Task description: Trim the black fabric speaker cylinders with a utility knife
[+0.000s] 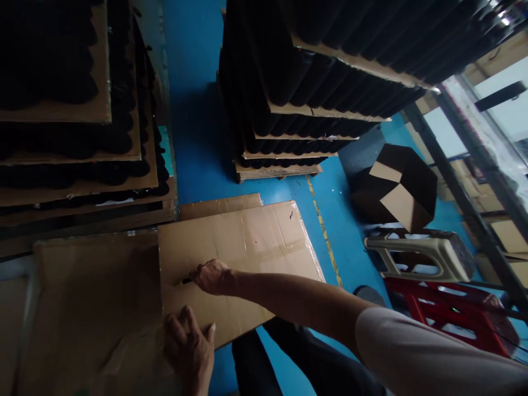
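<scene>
A large flat cardboard sheet (264, 242) lies in front of me, with tape and creases across it. My right hand (212, 276) is closed over its left part. A small dark slim tool (187, 280) pokes out from the fingers and points at the cardboard; its kind cannot be made out. Nearer to me, my left hand (192, 346) rests with fingers spread near the sheet's lower left edge. To the left is a brown cardboard surface (94, 308), partly in shadow.
Stacks of black rolled items (284, 77) layered with cardboard stand ahead on a pallet (276, 171). Similar black stacks (61, 137) rise at left. On the right are a dark open box (412, 176), a beige stool (421, 256) and a red stool (454, 313) on blue floor.
</scene>
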Tool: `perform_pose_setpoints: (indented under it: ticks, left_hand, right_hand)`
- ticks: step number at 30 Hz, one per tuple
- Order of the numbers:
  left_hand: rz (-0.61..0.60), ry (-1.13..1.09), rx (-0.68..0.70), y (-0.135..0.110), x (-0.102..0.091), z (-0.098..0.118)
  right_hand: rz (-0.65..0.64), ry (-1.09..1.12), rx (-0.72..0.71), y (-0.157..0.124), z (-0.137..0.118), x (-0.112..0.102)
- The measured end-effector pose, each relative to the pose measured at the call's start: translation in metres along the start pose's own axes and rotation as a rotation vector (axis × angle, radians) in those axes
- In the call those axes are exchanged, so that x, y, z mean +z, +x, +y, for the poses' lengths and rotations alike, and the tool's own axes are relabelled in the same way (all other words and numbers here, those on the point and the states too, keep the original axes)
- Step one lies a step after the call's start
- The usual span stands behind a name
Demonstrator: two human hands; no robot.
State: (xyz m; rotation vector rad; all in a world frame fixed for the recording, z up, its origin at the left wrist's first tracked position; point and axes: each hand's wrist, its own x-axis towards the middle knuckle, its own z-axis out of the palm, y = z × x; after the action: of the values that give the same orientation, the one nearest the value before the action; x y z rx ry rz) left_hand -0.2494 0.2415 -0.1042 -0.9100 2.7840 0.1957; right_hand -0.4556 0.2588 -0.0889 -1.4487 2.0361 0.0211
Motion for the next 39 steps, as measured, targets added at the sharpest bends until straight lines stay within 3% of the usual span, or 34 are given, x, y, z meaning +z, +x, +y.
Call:
perform_pose_setpoints:
  ticks: [13, 25, 39]
  left_hand:
    - [-0.022, -0.003, 0.014, 0.004, -0.008, 0.004]
    - [-0.03, 0.003, 0.006, 0.004, -0.011, 0.008]
    - [-0.066, 0.025, -0.02, 0.005, -0.018, 0.015]
  right_hand:
    - [-0.043, -0.01, 0.025, -0.017, 0.009, -0.021]
    - [-0.069, 0.02, 0.027, -0.015, 0.003, -0.02]
    - [-0.038, -0.013, 0.061, -0.049, 0.05, 0.001]
